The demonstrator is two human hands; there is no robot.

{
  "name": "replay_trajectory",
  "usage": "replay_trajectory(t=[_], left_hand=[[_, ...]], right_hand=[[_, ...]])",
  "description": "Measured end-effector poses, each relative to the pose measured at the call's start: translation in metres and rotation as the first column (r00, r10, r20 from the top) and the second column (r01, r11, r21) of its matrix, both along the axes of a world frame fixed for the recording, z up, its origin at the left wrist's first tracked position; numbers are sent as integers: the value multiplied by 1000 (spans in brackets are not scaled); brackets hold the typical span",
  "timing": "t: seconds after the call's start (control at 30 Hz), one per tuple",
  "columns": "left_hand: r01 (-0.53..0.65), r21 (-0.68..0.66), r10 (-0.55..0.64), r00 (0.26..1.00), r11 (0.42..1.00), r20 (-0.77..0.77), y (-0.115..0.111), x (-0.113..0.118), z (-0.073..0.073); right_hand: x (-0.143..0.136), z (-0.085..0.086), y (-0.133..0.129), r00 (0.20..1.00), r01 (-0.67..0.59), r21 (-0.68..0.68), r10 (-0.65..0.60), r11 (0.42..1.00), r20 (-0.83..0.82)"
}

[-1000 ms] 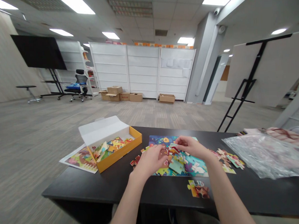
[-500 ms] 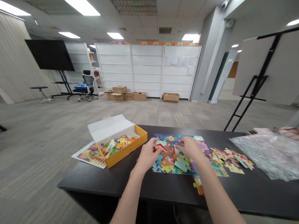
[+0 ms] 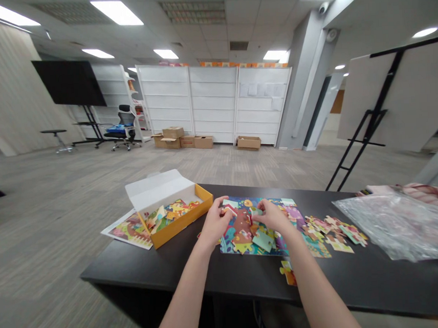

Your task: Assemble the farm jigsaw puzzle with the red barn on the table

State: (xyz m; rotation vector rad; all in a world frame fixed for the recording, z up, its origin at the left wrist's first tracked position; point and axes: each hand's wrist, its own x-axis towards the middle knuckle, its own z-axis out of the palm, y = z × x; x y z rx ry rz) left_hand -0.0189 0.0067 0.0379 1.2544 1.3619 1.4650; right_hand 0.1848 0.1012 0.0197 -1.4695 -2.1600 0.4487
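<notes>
Over the picture sheet (image 3: 228,243) on the desk (image 3: 154,272), gripping a red-and-white piece (image 3: 229,210) in the left hand's (image 3: 212,229) fingers, curling the right hand's (image 3: 275,217) at a pale piece (image 3: 257,212), grip unclear, with low wrists likely to knock the loose pieces (image 3: 263,240).

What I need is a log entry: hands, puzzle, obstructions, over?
Left hand gripping red-white piece; right hand gripping pale-green piece. Both over picture sheet. Loose pieces clutter it.
</notes>
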Motion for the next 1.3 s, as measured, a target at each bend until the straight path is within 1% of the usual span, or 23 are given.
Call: replay_trajectory(t=[0.1,0.2,0.27,0.33,0.37,0.47,0.57,0.67,0.83,0.93,1.03,1.17,1.3], left_hand=[[3,-15,-2,999,1000,43,0,3,2],[12,-3,-12,996,1000,86,-2,7,3],[19,3,-19,994,1000,111,-3,10,4],[37,-1,-36,989,999,142,-4,13,4],[50,-3,-49,986,999,162,-5,15,4],[102,-1,-99,968,995,231,-5,18,6],[152,13,-150,949,988,276,-5,22,8],[174,11,-170,945,985,279,-5,25,10],[173,12,-169,943,985,286,-8,29,10],[171,15,-166,931,985,324,-11,31,10],[154,13,-148,917,988,372,-11,33,8],[129,22,-128,916,991,380,-9,32,7],[123,26,-124,915,992,384,-9,31,7]], right_hand=[[-2,2,0,967,-117,-52,102,992,-232],[-3,15,-9,884,-253,-79,198,964,-423],[-3,25,-16,823,-342,-82,256,936,-507],[-2,31,-22,771,-393,-108,264,913,-579],[-2,32,-24,748,-403,-128,245,906,-617],[-2,29,-23,684,-395,-156,177,905,-708],[-2,24,-20,655,-371,-125,164,920,-738],[-2,23,-20,649,-353,-98,168,931,-742],[3,26,-23,661,-323,-50,188,945,-727],[6,26,-24,688,-302,-38,190,953,-700],[7,26,-25,698,-283,-61,162,957,-698],[5,28,-27,672,-290,-137,99,947,-734],[5,27,-25,657,-282,-131,92,950,-748]])
